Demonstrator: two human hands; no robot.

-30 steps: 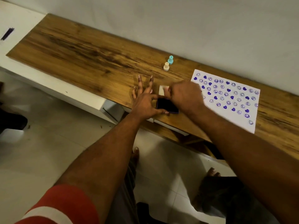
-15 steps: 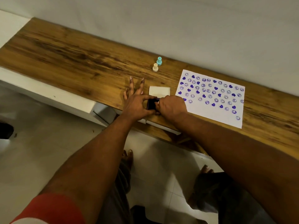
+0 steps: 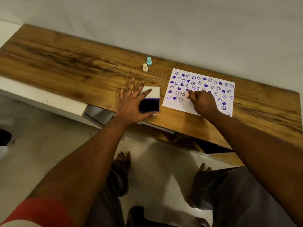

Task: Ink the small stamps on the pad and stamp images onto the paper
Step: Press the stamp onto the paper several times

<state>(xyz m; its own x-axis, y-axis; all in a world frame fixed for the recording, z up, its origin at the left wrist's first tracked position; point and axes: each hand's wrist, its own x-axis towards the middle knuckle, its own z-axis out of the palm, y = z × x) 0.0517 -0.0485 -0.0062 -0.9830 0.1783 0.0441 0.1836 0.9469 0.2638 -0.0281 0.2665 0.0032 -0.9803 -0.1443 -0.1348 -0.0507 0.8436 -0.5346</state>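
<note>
While the left hand (image 3: 131, 105), fingers spread, steadies the open ink pad (image 3: 150, 104), the right hand (image 3: 202, 102) pinches a small pink stamp (image 3: 187, 95) down onto the paper (image 3: 183, 106); next, probably, lift straight up and re-ink.

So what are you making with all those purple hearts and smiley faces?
A person is stamping pictures. The right hand presses a small pink stamp onto the paper, which is already mostly covered in purple hearts and smiley faces. The left hand rests spread against the open ink pad, steadying it on the wooden table. A teal stamp and a cream stamp stand unused further back.
</note>
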